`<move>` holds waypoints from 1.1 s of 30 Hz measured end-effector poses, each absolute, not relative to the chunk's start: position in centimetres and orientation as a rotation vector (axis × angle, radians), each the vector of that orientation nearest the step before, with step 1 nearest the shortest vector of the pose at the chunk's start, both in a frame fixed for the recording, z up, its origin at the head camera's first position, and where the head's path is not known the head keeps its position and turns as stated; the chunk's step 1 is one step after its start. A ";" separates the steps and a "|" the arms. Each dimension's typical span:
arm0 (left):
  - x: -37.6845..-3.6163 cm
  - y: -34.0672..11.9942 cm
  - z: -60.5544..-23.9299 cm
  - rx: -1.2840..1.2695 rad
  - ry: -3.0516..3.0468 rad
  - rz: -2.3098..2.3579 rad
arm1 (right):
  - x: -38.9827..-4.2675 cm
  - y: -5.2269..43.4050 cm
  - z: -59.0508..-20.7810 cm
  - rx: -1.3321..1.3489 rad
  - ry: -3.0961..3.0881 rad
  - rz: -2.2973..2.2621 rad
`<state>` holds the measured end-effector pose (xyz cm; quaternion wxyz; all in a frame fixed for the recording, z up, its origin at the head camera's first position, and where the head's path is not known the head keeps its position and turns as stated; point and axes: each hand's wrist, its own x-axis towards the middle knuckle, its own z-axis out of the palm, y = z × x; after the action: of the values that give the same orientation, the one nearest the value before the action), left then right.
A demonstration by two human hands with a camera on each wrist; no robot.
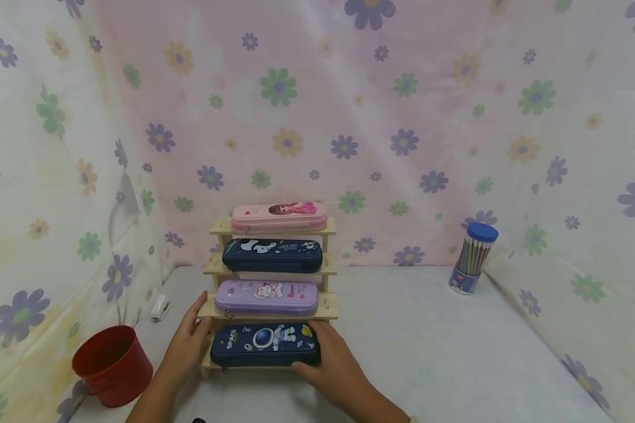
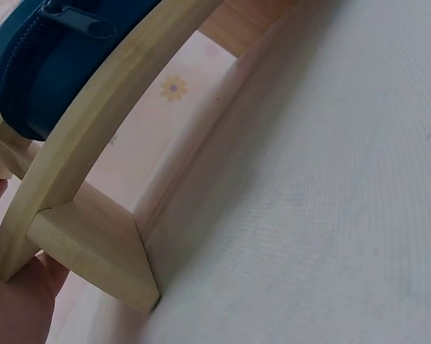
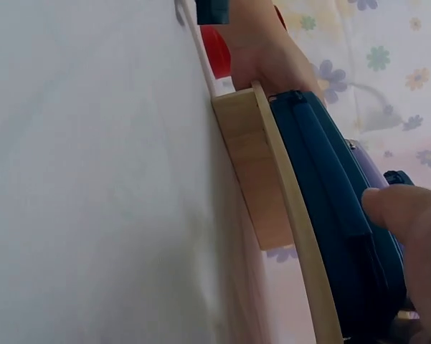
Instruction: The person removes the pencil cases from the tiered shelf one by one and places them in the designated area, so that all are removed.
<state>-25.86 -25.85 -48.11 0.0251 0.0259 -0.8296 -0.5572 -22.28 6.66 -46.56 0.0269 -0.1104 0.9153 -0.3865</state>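
Flowered cloth hangs behind and on both sides of the pale table (image 1: 428, 329) you are working at. Near the middle of it stands a stepped wooden rack (image 1: 328, 306) with four pencil cases, one to a step. The pink case (image 1: 278, 216) lies on the top, farthest step, a dark blue panda case (image 1: 272, 255) below it, a lilac case (image 1: 266, 296) on the third, and the navy space case (image 1: 265, 345) on the lowest, nearest step.

Your left hand (image 1: 187, 346) is at the left end of the rack, fingers fairly straight and pointing up along the end of the third step, palm against the wood beside the space case; the left wrist view shows the palm pressed to the rack's foot. Your right hand (image 1: 330, 361) lies at the right end of the space case, thumb curled over its near right corner and touching its edge, as the right wrist view also shows; how the other fingers lie you cannot tell.

To your left, near the table edge, sits a red bucket (image 1: 113, 364), with a small white stapler (image 1: 160, 308) farther back. Far right, by the cloth, stands a clear tub of pencils (image 1: 472, 258) with a blue lid.
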 end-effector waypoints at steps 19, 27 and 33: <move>-25.9 -25.4 -48.3 0.065 -2.563 -1.749 | -22.4 7.0 -47.6 -0.227 2.867 -1.267; -26.1 -26.0 -48.6 0.059 -2.509 -1.789 | -22.6 7.3 -47.6 -0.250 2.851 -1.272; -26.1 -25.9 -48.7 0.107 -2.510 -1.804 | -22.6 7.6 -47.8 -0.287 2.844 -1.302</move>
<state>-26.12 -25.95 -48.72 0.0244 0.0346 -0.8113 -0.5831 -22.64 7.55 -47.75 0.0002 -0.0915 0.9054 -0.4146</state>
